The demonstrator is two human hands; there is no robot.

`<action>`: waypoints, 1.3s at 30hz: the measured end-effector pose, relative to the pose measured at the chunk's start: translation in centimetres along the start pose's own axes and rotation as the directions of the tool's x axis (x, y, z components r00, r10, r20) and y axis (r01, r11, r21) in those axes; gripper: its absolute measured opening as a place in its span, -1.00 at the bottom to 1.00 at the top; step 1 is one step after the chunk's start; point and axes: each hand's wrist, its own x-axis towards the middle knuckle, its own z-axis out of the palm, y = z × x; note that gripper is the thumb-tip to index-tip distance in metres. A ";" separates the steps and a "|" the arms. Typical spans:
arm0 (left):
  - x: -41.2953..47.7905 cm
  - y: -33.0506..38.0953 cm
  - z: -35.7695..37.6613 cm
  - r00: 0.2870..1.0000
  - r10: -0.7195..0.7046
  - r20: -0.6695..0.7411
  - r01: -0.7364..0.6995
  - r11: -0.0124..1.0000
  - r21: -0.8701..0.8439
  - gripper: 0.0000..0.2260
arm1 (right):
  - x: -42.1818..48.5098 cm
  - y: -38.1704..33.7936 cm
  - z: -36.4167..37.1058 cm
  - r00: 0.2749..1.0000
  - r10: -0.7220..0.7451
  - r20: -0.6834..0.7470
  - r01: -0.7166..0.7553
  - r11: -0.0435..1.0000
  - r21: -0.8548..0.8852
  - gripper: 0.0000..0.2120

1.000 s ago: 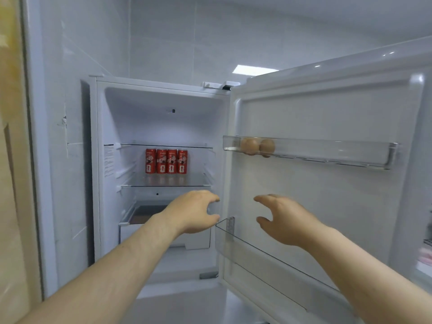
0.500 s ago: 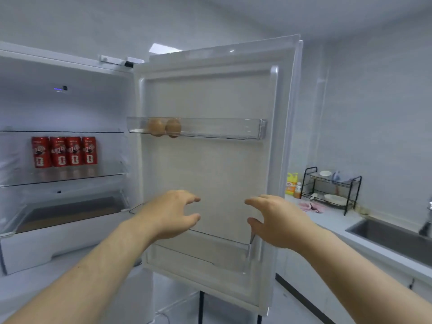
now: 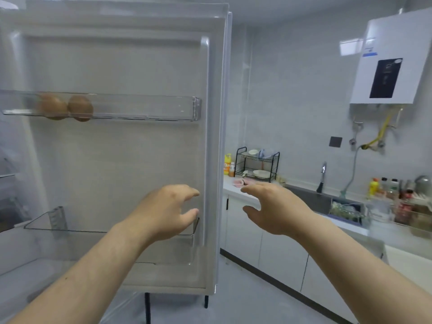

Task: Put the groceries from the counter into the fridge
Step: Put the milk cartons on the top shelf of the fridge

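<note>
In front of fridge door (image 3: 117, 160), left hand (image 3: 168, 211) fingers (image 3: 187, 192) half-spread, gripping nothing. Past door's edge, right hand (image 3: 275, 209) same.

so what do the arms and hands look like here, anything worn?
Two bare hands, left hand and right hand: no gloves, no rings visible, no watch or band at either wrist. Left forearm and right forearm are bare to the frame edge, with no sleeve in view. No markings visible.
</note>
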 end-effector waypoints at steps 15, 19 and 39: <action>4.8 4.2 6.1 0.873 0.485 -0.049 -0.483 0.848 -0.218 -0.63 | -6.3 4.2 0.1 0.860 0.510 -0.012 -0.509 0.859 0.055 -0.52; 5.4 7.2 8.5 0.848 0.530 -0.025 -0.509 0.798 -0.323 -0.61 | -9.8 4.4 0.2 0.779 0.627 -0.003 -0.626 0.779 0.039 -0.52; -0.7 33.9 12.6 0.419 0.908 -0.002 -0.684 0.314 -0.659 -0.62 | -40.4 1.6 -5.4 0.095 0.985 -0.145 -0.989 0.110 0.098 -0.53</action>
